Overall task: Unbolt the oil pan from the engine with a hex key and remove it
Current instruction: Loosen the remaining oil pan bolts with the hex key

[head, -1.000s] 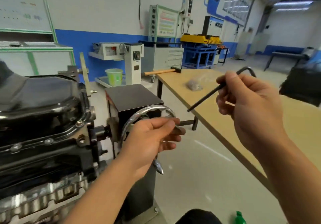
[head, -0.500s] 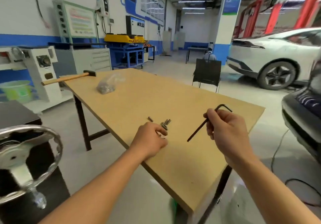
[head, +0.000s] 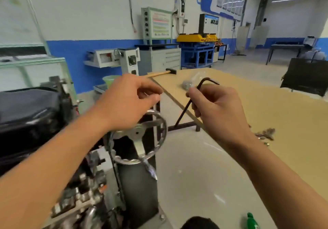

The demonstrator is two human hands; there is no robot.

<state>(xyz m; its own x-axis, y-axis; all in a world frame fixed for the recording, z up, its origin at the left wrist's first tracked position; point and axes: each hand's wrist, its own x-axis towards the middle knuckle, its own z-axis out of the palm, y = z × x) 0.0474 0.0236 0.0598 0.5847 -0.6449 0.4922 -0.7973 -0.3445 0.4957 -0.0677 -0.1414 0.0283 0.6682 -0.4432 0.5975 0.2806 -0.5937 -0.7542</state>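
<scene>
The black oil pan sits on top of the upturned engine at the left, blurred by motion. My right hand grips a black L-shaped hex key, long arm pointing down-left, in the air over the gap between engine stand and table. My left hand hovers above the stand's metal handwheel, to the right of the pan. Its fingers are loosely curled and nothing shows in them. Several loose bolts lie on the wooden table behind my right forearm.
A hammer and a small plastic bag lie at the table's far end. A green bottle stands on the floor near my feet. A black chair stands beyond the table. Cabinets and machines line the blue-and-white wall.
The view has swung left from the table back to the engine. My left hand has lifted off the table by the bolts and now hangs over the handwheel. My right hand still holds the hex key.
</scene>
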